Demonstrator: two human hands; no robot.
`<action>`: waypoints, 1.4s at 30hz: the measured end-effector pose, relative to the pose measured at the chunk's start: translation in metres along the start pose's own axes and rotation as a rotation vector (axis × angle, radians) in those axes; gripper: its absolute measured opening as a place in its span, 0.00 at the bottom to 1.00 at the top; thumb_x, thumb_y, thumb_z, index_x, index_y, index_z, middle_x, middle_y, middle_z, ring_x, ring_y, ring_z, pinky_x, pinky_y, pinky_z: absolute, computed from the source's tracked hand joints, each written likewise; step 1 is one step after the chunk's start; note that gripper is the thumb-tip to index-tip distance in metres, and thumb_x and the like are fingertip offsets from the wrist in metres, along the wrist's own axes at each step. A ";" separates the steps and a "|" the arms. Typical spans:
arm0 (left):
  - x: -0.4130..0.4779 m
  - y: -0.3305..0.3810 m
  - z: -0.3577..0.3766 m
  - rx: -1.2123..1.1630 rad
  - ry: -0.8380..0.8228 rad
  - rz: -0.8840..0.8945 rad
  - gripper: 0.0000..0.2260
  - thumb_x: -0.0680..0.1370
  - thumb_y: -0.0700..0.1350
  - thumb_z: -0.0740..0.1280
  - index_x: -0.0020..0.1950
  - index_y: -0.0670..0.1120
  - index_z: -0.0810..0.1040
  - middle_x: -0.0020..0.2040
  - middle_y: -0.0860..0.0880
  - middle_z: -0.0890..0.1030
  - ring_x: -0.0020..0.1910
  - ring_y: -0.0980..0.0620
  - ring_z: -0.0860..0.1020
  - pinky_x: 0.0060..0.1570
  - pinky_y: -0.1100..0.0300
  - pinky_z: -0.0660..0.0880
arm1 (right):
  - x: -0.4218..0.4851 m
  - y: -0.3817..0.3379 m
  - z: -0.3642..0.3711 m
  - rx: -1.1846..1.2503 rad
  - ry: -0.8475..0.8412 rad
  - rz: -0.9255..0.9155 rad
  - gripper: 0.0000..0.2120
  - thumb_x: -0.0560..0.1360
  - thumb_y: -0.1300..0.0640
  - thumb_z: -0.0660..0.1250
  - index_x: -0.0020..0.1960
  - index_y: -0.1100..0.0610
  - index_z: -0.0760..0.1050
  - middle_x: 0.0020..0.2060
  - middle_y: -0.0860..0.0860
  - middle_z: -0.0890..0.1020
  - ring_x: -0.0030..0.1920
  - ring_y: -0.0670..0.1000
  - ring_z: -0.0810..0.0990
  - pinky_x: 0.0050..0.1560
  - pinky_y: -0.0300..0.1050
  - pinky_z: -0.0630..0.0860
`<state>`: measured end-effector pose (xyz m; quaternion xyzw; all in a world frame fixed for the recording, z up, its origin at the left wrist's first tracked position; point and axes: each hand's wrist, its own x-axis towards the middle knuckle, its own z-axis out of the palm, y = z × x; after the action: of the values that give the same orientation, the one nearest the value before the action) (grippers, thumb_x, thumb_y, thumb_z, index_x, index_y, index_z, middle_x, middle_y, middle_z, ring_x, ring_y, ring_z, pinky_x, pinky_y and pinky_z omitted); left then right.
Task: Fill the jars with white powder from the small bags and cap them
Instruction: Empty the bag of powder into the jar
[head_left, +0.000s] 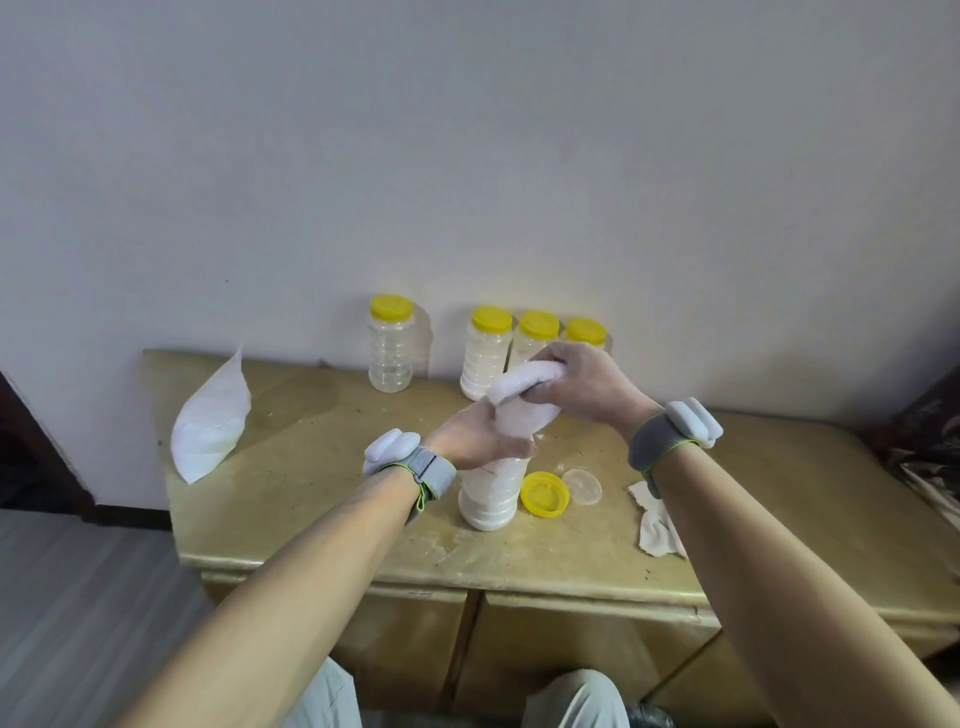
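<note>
The small white powder bag slants, mouth down, into the clear plastic jar. We grip its raised end, above and right of the jar, with our right hand; our left hand curls its fingers round the jar's neck.

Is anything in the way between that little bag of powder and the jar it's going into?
Nothing visible does. The small bag, gripped by the right hand, hangs straight over the jar; the left hand holds its lower end at the jar's mouth, hiding the opening. The yellow lid lies off beside the jar.
</note>
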<state>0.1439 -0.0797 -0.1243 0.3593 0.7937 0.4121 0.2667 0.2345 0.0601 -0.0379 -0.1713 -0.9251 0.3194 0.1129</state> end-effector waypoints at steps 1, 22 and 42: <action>-0.002 0.001 0.000 -0.003 -0.004 0.005 0.38 0.61 0.62 0.75 0.70 0.56 0.72 0.60 0.55 0.81 0.61 0.54 0.78 0.64 0.49 0.75 | 0.000 0.000 0.000 0.015 0.021 -0.005 0.12 0.70 0.57 0.76 0.53 0.55 0.80 0.42 0.48 0.81 0.46 0.49 0.79 0.40 0.39 0.74; -0.002 0.004 -0.001 0.007 0.000 0.017 0.34 0.67 0.55 0.77 0.71 0.53 0.70 0.62 0.53 0.79 0.62 0.51 0.77 0.64 0.51 0.73 | -0.004 0.000 0.000 -0.017 0.043 -0.044 0.06 0.75 0.56 0.71 0.49 0.53 0.75 0.33 0.45 0.78 0.27 0.41 0.77 0.29 0.33 0.70; -0.010 0.007 -0.024 -0.444 0.135 0.029 0.32 0.64 0.46 0.82 0.65 0.50 0.74 0.58 0.49 0.80 0.54 0.55 0.77 0.48 0.62 0.72 | -0.008 0.009 0.004 0.043 0.000 0.002 0.05 0.74 0.58 0.73 0.45 0.57 0.77 0.32 0.49 0.81 0.23 0.42 0.78 0.25 0.31 0.69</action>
<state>0.1354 -0.0962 -0.1051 0.2750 0.6943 0.6035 0.2797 0.2429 0.0617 -0.0476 -0.1699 -0.9178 0.3395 0.1165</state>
